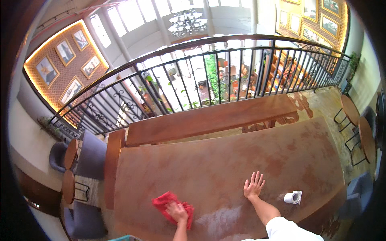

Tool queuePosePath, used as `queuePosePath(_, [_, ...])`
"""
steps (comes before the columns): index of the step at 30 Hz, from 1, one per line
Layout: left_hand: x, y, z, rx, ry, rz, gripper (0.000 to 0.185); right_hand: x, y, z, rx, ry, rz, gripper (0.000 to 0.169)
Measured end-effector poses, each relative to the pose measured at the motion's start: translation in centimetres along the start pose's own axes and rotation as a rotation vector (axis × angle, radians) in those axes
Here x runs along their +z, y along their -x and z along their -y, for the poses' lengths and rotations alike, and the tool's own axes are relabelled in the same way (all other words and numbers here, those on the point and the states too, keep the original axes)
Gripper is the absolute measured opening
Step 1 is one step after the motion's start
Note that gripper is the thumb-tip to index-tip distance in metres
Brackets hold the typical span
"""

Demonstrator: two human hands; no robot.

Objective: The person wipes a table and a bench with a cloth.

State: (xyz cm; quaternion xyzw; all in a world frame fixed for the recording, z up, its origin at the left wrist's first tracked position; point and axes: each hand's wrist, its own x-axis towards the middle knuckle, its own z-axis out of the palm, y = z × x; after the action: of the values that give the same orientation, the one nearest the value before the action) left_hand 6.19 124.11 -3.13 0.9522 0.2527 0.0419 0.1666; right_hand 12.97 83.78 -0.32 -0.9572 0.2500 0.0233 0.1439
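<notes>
My left hand (pixel 177 211) presses a crumpled red cloth (pixel 164 200) against the brown wooden table (pixel 211 168), left of the middle near its front edge. The cloth spreads out around the fingers. Farther right, my right hand (pixel 254 185) lies palm down on the tabletop with its fingers spread, holding nothing. To the right of that hand, a white roll (pixel 292 198) rests on its side, with a loose white piece beside it. A pale, shiny patch shows on the wood between the two arms.
A long wooden bench (pixel 211 117) stands behind the table, before a black metal railing (pixel 187 81) over a lower floor. Grey chairs (pixel 90 156) and small round tables (pixel 68 186) stand at the left, with more at the right. A teal edge (pixel 120 238) shows at the bottom.
</notes>
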Motion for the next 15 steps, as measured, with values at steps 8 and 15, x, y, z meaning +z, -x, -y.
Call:
queuePosePath(8, [0.4,13.6,-10.6,0.912,0.205,0.397,0.057,-0.4,0.3,0.1,0.038,0.11,0.011,0.069])
queuePosePath(15, [-0.3,17.3,-6.6,1.162,0.18,0.422,0.058,0.4,0.4,-0.3,0.045,0.078,0.025,0.069])
